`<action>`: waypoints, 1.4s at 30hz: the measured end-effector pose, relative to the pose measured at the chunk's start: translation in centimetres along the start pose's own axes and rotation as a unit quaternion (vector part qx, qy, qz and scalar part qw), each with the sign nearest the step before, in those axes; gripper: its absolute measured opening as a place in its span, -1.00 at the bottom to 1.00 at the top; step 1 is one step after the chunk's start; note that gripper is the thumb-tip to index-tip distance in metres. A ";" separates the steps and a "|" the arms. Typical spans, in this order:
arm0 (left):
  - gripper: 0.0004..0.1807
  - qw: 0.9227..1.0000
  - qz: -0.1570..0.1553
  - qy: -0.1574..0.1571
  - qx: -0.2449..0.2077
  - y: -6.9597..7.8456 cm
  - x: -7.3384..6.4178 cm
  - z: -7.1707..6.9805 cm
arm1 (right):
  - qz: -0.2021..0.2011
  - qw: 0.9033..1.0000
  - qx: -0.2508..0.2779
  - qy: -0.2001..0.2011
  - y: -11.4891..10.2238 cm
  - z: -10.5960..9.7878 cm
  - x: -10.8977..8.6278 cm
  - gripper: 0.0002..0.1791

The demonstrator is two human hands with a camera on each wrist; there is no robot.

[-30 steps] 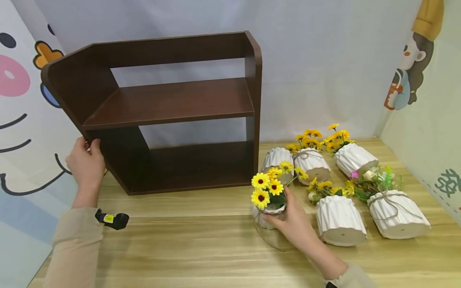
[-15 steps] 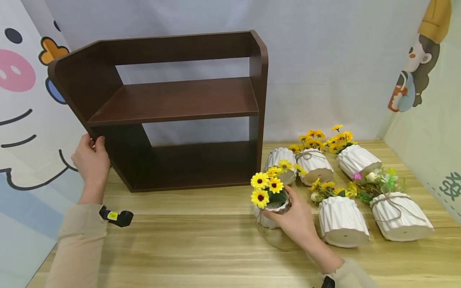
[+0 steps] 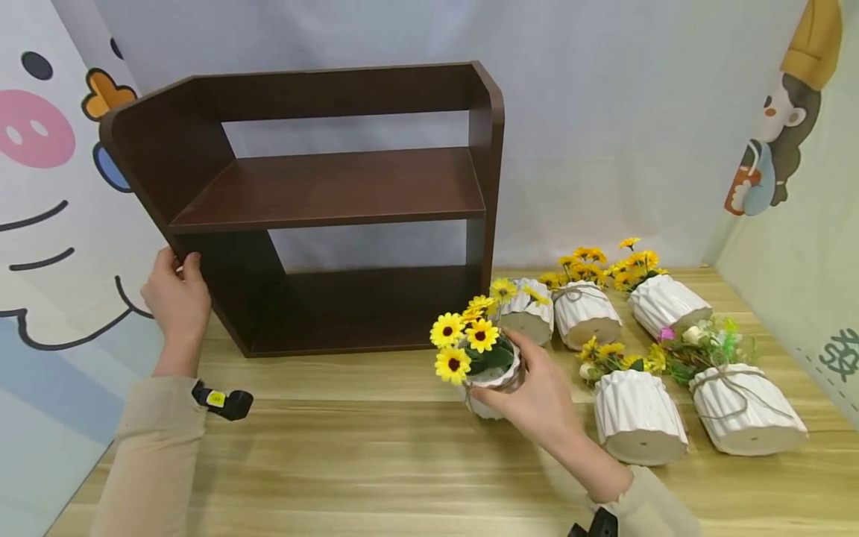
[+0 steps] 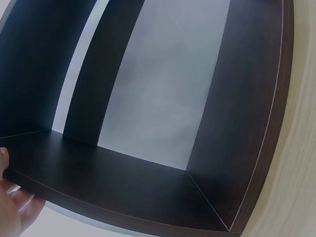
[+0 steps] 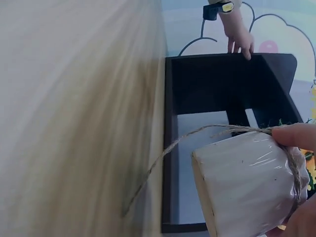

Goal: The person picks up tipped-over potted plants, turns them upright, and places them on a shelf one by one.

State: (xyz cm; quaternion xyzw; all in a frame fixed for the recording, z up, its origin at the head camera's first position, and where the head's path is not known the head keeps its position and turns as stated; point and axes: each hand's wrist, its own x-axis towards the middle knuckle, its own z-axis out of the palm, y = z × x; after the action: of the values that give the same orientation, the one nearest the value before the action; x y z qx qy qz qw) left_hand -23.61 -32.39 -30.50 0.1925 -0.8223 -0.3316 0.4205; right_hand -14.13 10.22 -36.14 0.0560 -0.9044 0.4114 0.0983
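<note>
My left hand (image 3: 177,298) grips the left side panel of a dark brown two-tier shelf (image 3: 335,186), thumb inside the panel and fingers outside. The left wrist view shows those fingers (image 4: 24,205) at the panel's edge. In front of the shelf's right end, my right hand (image 3: 537,391) holds a white fluted flowerpot (image 5: 247,182) by its rim, with yellow sunflowers (image 3: 463,343) in it. Twine (image 5: 170,146) is tied round the pot, and one loose end trails down. From the right wrist, the pot's base appears raised off the wooden table (image 5: 98,148).
Several white pots lie tipped over on the right, among them one with orange flowers (image 3: 587,313), one with yellow flowers (image 3: 637,418) and one with mixed flowers (image 3: 748,418). A pot (image 3: 526,317) lies close to the shelf's right side. Printed walls stand left and right.
My right hand has lifted the flowerpot and carried it left, toward the shelf. My left hand keeps its grip on the side panel. The head view has shifted slightly.
</note>
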 end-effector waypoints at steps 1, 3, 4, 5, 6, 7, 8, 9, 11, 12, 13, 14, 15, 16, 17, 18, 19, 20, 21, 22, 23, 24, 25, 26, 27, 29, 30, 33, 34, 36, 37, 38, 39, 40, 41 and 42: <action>-0.68 1.000 0.003 0.002 -0.003 0.0 0.0 0.0 | -0.007 1.000 -0.001 0.001 -0.4 -0.1 0.1 0.02; -0.68 1.000 0.004 0.003 -0.008 0.0 -0.1 0.0 | -0.026 1.000 -0.006 0.002 -1.2 -0.4 0.3 0.03; -0.68 1.000 0.006 0.002 -0.010 0.0 -0.1 0.1 | -0.038 0.999 -0.008 0.004 -1.5 -0.5 0.4 0.03; -0.68 1.000 0.007 0.001 -0.011 0.0 -0.1 0.1 | -0.050 0.999 -0.009 0.006 -1.9 -0.7 0.5 0.03; -0.67 1.000 0.008 -0.001 -0.011 0.0 -0.1 0.1 | -0.062 0.998 -0.010 0.007 -2.2 -0.9 0.6 0.03; -0.67 1.000 0.009 -0.003 -0.012 0.0 0.0 0.2 | -0.073 0.997 -0.012 0.009 -2.4 -1.0 0.7 0.02; -0.67 1.000 0.009 -0.003 -0.012 -0.1 -0.1 0.2 | -0.085 0.996 -0.012 0.009 -2.7 -1.2 0.8 0.02; -0.66 1.000 0.009 -0.004 -0.012 -0.1 -0.1 0.2 | -0.096 0.995 -0.011 0.007 -3.0 -1.4 0.9 0.02; -0.66 1.000 0.008 -0.004 -0.012 -0.1 -0.1 0.2 | -0.116 0.993 -0.006 0.003 -3.5 -1.8 1.1 0.01; -0.66 1.000 0.006 -0.004 -0.011 -0.2 -0.1 0.2 | -0.124 0.992 -0.002 -0.001 -3.7 -2.0 1.3 0.00; -0.66 1.000 0.005 -0.002 -0.011 -0.2 -0.1 0.2 | -0.132 0.991 0.002 -0.006 -4.0 -2.2 1.4 0.00; -0.66 1.000 0.003 0.000 -0.010 -0.3 -0.1 0.2 | -0.140 0.990 0.008 -0.011 -4.3 -2.4 1.6 -0.01; -0.66 1.000 0.003 0.001 -0.009 -0.3 0.0 0.2 | -0.146 0.989 0.014 -0.017 -4.5 -2.6 1.8 -0.01; -0.66 1.000 0.002 0.001 -0.009 -0.3 0.0 0.2 | -0.153 0.988 0.019 -0.020 -4.9 -2.8 1.9 -0.02; -0.66 1.000 0.003 0.002 -0.010 -0.3 0.0 0.1 | -0.159 0.987 0.024 -0.024 -5.2 -3.0 2.0 -0.02; -0.66 1.000 0.003 0.002 -0.010 -0.3 -0.1 0.1 | -0.167 0.985 0.026 -0.026 -5.6 -3.1 2.1 -0.03; -0.66 1.000 0.003 0.002 -0.011 -0.3 -0.1 0.1 | -0.178 0.983 0.027 -0.027 -6.0 -3.3 2.3 -0.03; -0.65 1.000 0.004 0.002 -0.011 -0.3 -0.1 0.1 | -0.187 0.981 0.028 -0.029 -6.4 -3.4 2.5 -0.04; -0.65 1.000 0.004 0.001 -0.012 -0.3 -0.1 0.1 | -0.198 0.979 0.026 -0.029 -6.9 -3.6 2.6 -0.04; -0.65 1.000 0.004 -0.001 -0.013 -0.3 -0.1 0.1 | -0.206 0.978 0.024 -0.028 -7.4 -3.7 2.8 -0.04; -0.65 1.000 0.005 -0.001 -0.014 -0.3 -0.1 0.1 | -0.214 0.976 0.020 -0.029 -7.9 -3.9 2.9 -0.04; -0.65 1.000 0.004 -0.002 -0.014 -0.2 -0.1 0.2 | -0.222 0.974 0.020 -0.030 -8.3 -4.0 3.1 -0.05; -0.65 1.000 0.004 0.000 -0.014 -0.2 -0.1 0.2 | -0.227 0.973 0.020 -0.032 -8.7 -4.1 3.2 -0.05; -0.65 1.000 0.004 0.001 -0.014 -0.2 -0.2 0.2 | -0.230 0.972 0.020 -0.033 -9.2 -4.2 3.3 -0.05; -0.65 1.000 0.002 0.002 -0.013 -0.3 -0.2 0.2 | -0.235 0.971 0.022 -0.033 -9.5 -4.2 3.5 -0.06; -0.65 1.000 0.003 0.007 -0.015 -0.3 -0.2 0.2 | -0.244 0.969 0.031 -0.035 -10.2 -4.3 3.9 -0.07; -0.65 1.000 0.002 0.007 -0.015 -0.3 -0.2 0.2 | -0.249 0.967 0.035 -0.034 -10.5 -4.4 4.1 -0.08; -0.65 1.000 0.000 0.004 -0.016 -0.3 -0.1 0.2 | -0.257 0.965 0.043 -0.031 -11.4 -4.5 4.8 -0.09; -0.65 1.000 0.000 0.004 -0.017 -0.3 -0.1 0.2 | -0.257 0.965 0.045 -0.031 -11.7 -4.6 5.0 -0.09; -0.66 1.000 -0.003 0.002 -0.016 -0.2 -0.1 0.3 | -0.257 0.965 0.048 -0.029 -12.3 -4.6 5.4 -0.10; -0.66 1.000 -0.003 0.001 -0.016 -0.2 -0.1 0.3 | -0.258 0.964 0.050 -0.029 -12.6 -4.6 5.6 -0.10; -0.66 1.000 -0.003 0.002 -0.016 -0.2 -0.1 0.2 | -0.258 0.964 0.053 -0.027 -12.9 -4.6 5.8 -0.11; -0.66 1.000 -0.004 0.003 -0.016 -0.2 -0.1 0.2 | -0.258 0.964 0.054 -0.026 -13.2 -4.5 6.0 -0.11; -0.66 1.000 -0.004 0.003 -0.017 -0.2 -0.1 0.2 | -0.259 0.964 0.056 -0.025 -13.5 -4.5 6.2 -0.12; -0.66 1.000 -0.005 0.003 -0.016 -0.2 -0.1 0.2 | -0.259 0.964 0.057 -0.022 -13.8 -4.5 6.3 -0.12; -0.67 1.000 -0.005 0.003 -0.016 -0.3 -0.1 0.2 | -0.260 0.964 0.059 -0.018 -14.0 -4.4 6.5 -0.13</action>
State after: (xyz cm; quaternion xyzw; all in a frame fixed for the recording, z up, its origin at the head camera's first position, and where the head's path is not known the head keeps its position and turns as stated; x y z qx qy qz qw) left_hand -23.70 -32.42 -30.84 0.1910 -0.8145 -0.3465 0.4244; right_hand -17.33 4.24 -21.53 0.3029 -0.8343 0.4232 0.1819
